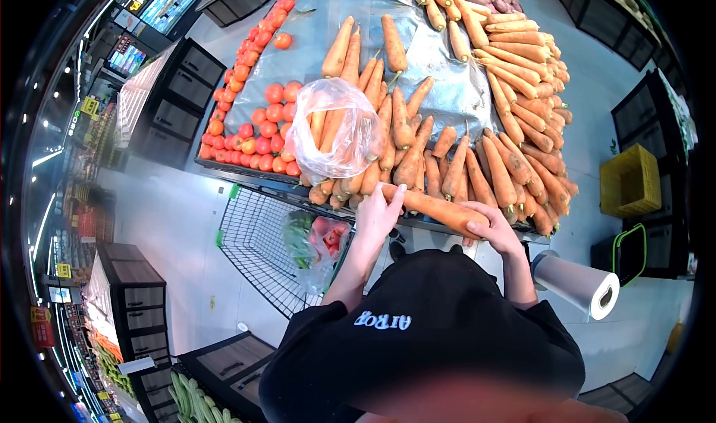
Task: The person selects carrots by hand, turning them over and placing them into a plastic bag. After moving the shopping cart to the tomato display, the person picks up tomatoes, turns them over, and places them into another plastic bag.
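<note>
A large carrot (438, 210) lies lengthwise between my two hands, close over the front edge of the carrot pile. My left hand (379, 210) grips its left end, with the thumb and fingers around it. At the other end, my right hand (496, 229) is closed on the thicker tip. A clear plastic bag (358, 145) rests on the carrots just beyond my left hand, its mouth open and carrots showing through it. Many loose carrots (501, 171) are heaped along the display, most pointing toward me.
Red tomatoes (265, 145) fill the display's left side. Below it stands a shopping cart (250, 233) holding bagged green vegetables (298, 236) and a bag of red produce (328, 236). A plastic bag roll (574, 281) is at my right, with a yellow crate (630, 180) farther off.
</note>
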### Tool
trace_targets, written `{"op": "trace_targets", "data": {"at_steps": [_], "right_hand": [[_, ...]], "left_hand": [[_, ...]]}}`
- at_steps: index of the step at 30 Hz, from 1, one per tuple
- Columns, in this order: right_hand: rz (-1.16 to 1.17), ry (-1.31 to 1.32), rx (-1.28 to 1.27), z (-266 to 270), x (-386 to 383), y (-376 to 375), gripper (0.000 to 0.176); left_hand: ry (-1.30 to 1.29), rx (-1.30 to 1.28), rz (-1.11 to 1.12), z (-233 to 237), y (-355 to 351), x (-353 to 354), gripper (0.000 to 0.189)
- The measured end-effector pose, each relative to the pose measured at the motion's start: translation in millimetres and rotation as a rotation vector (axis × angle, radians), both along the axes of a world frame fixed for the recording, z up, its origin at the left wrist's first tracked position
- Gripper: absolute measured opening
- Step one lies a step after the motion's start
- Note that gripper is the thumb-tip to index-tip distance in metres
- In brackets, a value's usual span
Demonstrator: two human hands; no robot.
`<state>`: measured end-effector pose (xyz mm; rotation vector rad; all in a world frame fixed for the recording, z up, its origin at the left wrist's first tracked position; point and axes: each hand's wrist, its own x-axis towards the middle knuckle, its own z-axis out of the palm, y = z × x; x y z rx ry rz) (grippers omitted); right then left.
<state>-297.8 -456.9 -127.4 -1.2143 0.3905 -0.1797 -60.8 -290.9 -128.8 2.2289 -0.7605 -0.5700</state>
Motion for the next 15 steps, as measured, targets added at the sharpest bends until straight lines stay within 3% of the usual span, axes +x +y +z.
{"op": "trace_targets", "data": {"at_steps": [3,5,8,12,13,15], "right_hand": [[-0.176,0.139,-0.164,-9,0,-7,0.048],[-0.332,0.189,-0.366,-19,1,-13,0.05],[-0.701,0.125,-1.005,-34,16,-9,0.05],[-0.605,0.316,-1.389,-61,24,-10,0.053],[-0.546,0.333,-1.542,-80,25,-13,0.063],[-0.403,0.393,-1.547,-89,33,-7,0.074]], "left_hand": [[-0.196,-0.047,-0.116,-15,7,8,0.042],[-0.076,-0.121,-0.114,-11,11,7,0.035],[0.028,-0.194,-0.126,-1,14,7,0.028],[0.016,-0.278,-0.135,4,17,18,0.023],[0.003,-0.306,-0.129,3,18,22,0.022],[-0.107,-0.242,-0.109,11,20,32,0.019]]}}
